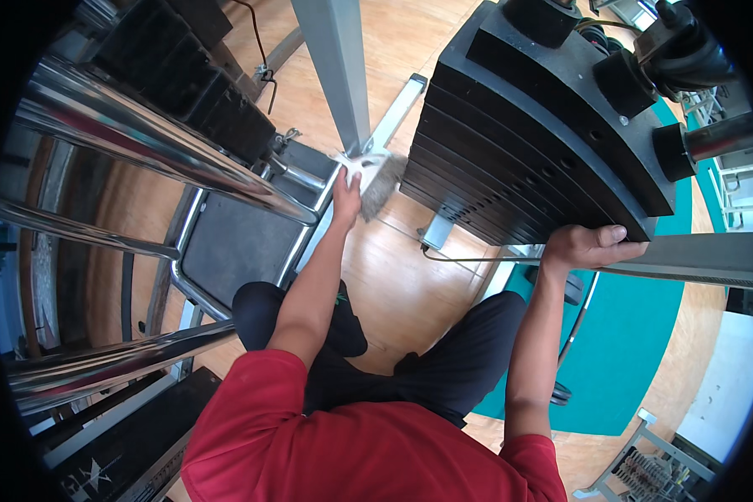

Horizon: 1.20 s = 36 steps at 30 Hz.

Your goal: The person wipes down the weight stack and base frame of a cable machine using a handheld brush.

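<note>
My left hand (pixel 346 199) grips the white handle part of a brush (pixel 383 188) with grey bristles, which looks blurred. The brush is beside the foot of a grey metal upright (pixel 339 75), near the left lower side of a black weight stack (pixel 496 150). My right hand (pixel 593 246) rests against the near right edge of the stack's upper plates, thumb and fingers along that edge. The stack's plates lie one on another, with a row of holes down the front. Black rubber collars (pixel 624 81) sit on its top plate.
Chrome tubes (pixel 163 138) and a tube-framed black panel (pixel 238 238) stand at the left, beside another black weight stack (pixel 182 81). A thin cable (pixel 470 259) runs below the large stack. A green mat (pixel 634 339) lies on the wooden floor at the right, near a metal rack (pixel 652 464).
</note>
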Each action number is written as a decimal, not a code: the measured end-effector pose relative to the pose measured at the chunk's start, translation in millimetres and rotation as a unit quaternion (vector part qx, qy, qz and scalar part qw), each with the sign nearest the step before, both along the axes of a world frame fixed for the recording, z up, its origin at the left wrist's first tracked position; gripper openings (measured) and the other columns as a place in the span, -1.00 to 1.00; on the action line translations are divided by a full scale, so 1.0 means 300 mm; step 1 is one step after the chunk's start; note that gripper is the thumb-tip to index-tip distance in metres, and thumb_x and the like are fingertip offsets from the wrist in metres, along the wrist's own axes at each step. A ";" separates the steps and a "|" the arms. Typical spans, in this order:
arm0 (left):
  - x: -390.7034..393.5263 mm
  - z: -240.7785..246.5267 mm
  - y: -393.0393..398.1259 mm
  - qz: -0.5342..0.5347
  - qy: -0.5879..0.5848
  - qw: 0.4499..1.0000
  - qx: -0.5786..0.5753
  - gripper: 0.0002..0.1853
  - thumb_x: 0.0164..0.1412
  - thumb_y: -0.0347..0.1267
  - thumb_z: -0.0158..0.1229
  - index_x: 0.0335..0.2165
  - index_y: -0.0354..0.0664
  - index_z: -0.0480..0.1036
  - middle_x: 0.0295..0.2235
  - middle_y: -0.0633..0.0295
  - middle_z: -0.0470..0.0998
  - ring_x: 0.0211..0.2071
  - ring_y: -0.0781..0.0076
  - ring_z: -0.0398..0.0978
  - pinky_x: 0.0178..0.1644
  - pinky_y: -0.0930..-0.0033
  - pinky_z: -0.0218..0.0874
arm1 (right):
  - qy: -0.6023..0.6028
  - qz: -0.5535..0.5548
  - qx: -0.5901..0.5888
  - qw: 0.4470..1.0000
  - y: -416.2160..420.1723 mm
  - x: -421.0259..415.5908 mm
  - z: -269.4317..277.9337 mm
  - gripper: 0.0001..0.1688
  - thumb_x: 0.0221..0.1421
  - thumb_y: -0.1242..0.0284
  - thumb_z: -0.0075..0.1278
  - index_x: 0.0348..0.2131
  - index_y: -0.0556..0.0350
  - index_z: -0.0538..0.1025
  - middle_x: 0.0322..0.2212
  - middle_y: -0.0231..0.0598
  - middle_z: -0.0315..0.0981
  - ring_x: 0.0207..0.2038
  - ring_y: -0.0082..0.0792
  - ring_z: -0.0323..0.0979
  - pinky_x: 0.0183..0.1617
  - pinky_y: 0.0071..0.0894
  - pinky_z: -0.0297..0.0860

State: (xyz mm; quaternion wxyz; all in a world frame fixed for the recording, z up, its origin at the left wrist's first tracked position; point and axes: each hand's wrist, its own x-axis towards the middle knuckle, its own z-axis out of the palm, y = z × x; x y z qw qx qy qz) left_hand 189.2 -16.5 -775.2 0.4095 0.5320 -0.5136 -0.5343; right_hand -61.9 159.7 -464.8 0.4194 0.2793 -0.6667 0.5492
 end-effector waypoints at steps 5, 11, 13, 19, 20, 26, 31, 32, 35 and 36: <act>-0.142 0.183 0.112 -0.009 -0.089 0.990 -0.113 -0.53 0.30 -0.32 -0.03 0.10 -0.32 0.19 0.04 -0.19 0.35 0.09 -0.05 0.30 0.11 0.16 0.09 | -0.035 0.037 -0.027 0.998 -0.002 0.019 -0.004 -0.39 0.30 0.29 -0.39 0.08 0.58 0.09 -0.05 0.30 0.14 -0.05 -0.04 0.17 0.12 -0.18 0.09; -0.012 0.081 0.265 -0.052 -0.145 0.988 -0.021 -0.48 0.27 -0.34 0.01 0.13 -0.33 0.17 0.00 -0.18 0.40 0.07 -0.04 0.33 0.13 0.22 0.11 | -0.019 0.054 -0.022 0.998 0.010 -0.011 -0.015 -0.43 0.30 0.30 -0.38 0.05 0.55 0.11 -0.10 0.20 0.18 -0.11 -0.15 0.18 0.08 -0.25 0.12; 0.037 0.013 0.326 -0.115 -0.218 0.969 -0.002 -0.46 0.27 -0.35 0.01 0.15 -0.35 0.14 0.02 -0.16 0.39 0.09 -0.01 0.32 0.16 0.25 0.09 | -0.018 0.040 -0.033 0.999 0.002 0.000 -0.010 -0.47 0.30 0.31 -0.37 0.02 0.51 0.14 -0.16 0.14 0.19 -0.14 -0.18 0.18 0.05 -0.25 0.13; -0.115 0.006 0.398 0.054 0.211 0.954 0.206 -0.36 0.30 -0.33 0.00 0.21 -0.41 0.00 0.24 -0.14 0.06 0.23 0.14 0.10 0.26 0.33 -0.07 | -0.015 0.068 -0.016 0.997 0.008 0.003 0.001 -0.47 0.31 0.28 -0.37 -0.01 0.49 0.16 -0.21 0.09 0.19 -0.16 -0.17 0.17 0.03 -0.23 0.13; -0.141 -0.003 0.396 0.016 0.147 0.968 0.201 -0.37 0.29 -0.34 0.00 0.20 -0.41 0.01 0.23 -0.13 0.08 0.23 0.15 0.11 0.26 0.33 -0.07 | -0.010 0.070 -0.003 0.997 0.013 -0.008 -0.008 -0.43 0.30 0.26 -0.36 0.01 0.50 0.15 -0.18 0.12 0.19 -0.14 -0.16 0.17 0.07 -0.23 0.11; -0.120 0.123 0.478 -0.251 -0.138 0.957 0.032 -0.50 0.23 -0.30 0.09 0.09 -0.28 0.27 0.04 -0.11 0.38 0.14 0.07 0.28 0.20 0.29 0.06 | -0.055 0.069 -0.018 0.996 0.014 0.007 -0.024 -0.34 0.28 0.25 -0.35 0.08 0.56 0.07 -0.06 0.26 0.14 -0.04 -0.07 0.16 0.13 -0.19 0.07; -0.077 0.222 0.346 -0.241 -0.108 0.964 -0.030 -0.67 0.25 -0.37 0.06 -0.09 -0.37 0.35 -0.18 -0.12 0.51 -0.12 0.07 0.49 -0.12 0.34 0.26 | 0.017 0.034 0.009 0.999 0.008 0.000 -0.013 -0.31 0.27 0.24 -0.36 0.08 0.61 0.06 0.02 0.34 0.08 0.07 0.02 0.09 0.22 -0.14 -0.05; -0.068 0.286 0.337 -0.259 -0.131 0.956 -0.033 -0.69 0.24 -0.38 0.05 -0.09 -0.36 0.35 -0.21 -0.14 0.52 -0.16 0.02 0.50 -0.16 0.33 0.28 | 0.019 0.028 0.010 0.999 0.008 -0.001 -0.011 -0.32 0.27 0.24 -0.36 0.08 0.61 0.07 0.02 0.34 0.08 0.07 0.03 0.08 0.22 -0.15 -0.06; -0.059 0.283 0.363 -0.282 -0.134 0.933 -0.178 -0.70 0.16 -0.53 0.03 -0.10 -0.25 0.41 -0.32 -0.11 0.54 -0.30 -0.10 0.52 -0.24 0.25 0.36 | 0.009 0.020 0.016 1.000 0.015 0.005 -0.014 -0.31 0.27 0.24 -0.36 0.09 0.61 0.06 0.04 0.35 0.06 0.09 0.05 0.06 0.24 -0.15 -0.09; -0.070 0.270 0.377 -0.281 -0.103 0.918 -0.262 -0.69 0.13 -0.56 0.03 -0.10 -0.22 0.42 -0.32 -0.09 0.55 -0.30 -0.09 0.53 -0.23 0.23 0.36 | -0.001 0.023 0.016 1.000 0.015 0.011 -0.012 -0.30 0.27 0.24 -0.36 0.09 0.62 0.06 0.05 0.36 0.05 0.11 0.06 0.05 0.25 -0.14 -0.10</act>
